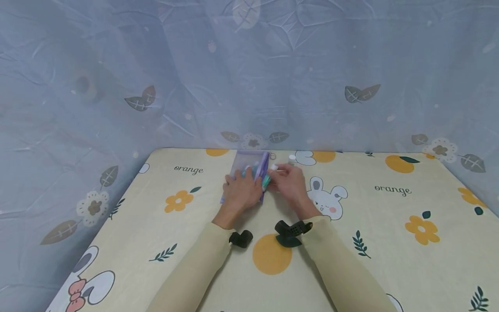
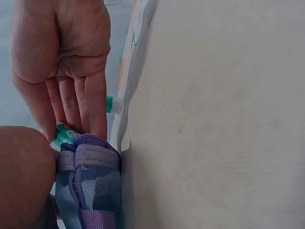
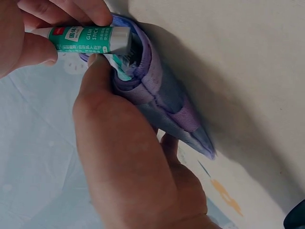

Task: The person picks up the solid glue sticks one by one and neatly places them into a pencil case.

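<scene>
A purple mesh zip pouch lies at the far side of the table, its mouth held apart on the right. My left hand grips it, thumb at the rim and fingers over the mesh. At the mouth, my right hand pinches a green glue stick with its grey end pointing into the opening. Inside the pouch, green and white items show partly; their number is hidden. Behind my right hand, another glue stick with a white end stands upright, partly covered.
A patterned cream cloth covers the table. A small ring shows beside the pouch's far corner. Bluish printed sheeting hangs behind the table's back edge. Dark wrist cameras sit on both wrists.
</scene>
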Motion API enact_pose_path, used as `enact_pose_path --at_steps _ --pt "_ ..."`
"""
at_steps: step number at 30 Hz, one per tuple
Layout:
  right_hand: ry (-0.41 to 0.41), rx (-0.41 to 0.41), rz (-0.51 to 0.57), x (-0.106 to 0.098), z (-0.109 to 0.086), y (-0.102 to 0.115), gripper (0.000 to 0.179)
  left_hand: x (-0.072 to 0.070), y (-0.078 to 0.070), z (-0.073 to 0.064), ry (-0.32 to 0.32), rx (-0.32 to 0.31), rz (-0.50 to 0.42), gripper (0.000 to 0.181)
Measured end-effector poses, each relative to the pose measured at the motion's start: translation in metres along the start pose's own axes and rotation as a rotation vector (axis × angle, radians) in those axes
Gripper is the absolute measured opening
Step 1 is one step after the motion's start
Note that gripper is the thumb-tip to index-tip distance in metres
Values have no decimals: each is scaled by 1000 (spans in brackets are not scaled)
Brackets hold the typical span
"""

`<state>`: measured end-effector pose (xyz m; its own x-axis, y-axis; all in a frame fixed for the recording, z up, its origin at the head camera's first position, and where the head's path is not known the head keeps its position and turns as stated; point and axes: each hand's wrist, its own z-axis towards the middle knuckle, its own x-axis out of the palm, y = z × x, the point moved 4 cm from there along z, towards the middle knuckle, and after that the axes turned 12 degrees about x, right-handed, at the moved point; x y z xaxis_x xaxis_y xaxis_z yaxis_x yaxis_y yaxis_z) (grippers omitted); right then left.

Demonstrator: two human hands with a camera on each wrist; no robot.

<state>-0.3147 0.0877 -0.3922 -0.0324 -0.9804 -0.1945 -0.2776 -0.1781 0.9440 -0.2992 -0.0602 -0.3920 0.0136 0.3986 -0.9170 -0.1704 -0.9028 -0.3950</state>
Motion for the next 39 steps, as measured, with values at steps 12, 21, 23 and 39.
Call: enact_pose_path --at_steps 12,21,23,39 --pt "14 14 -18 3 -1 -1 47 0 0 0 1 -1 11 63" --pt "25 46 -26 4 0 -4 50 -2 -1 -1 -4 1 17 61" --pt "35 54 -33 4 0 -5 51 -2 -1 -1 -1 1 16 60" --pt "84 31 -11 7 -2 -3 46 6 5 6 -17 5 -6 61"
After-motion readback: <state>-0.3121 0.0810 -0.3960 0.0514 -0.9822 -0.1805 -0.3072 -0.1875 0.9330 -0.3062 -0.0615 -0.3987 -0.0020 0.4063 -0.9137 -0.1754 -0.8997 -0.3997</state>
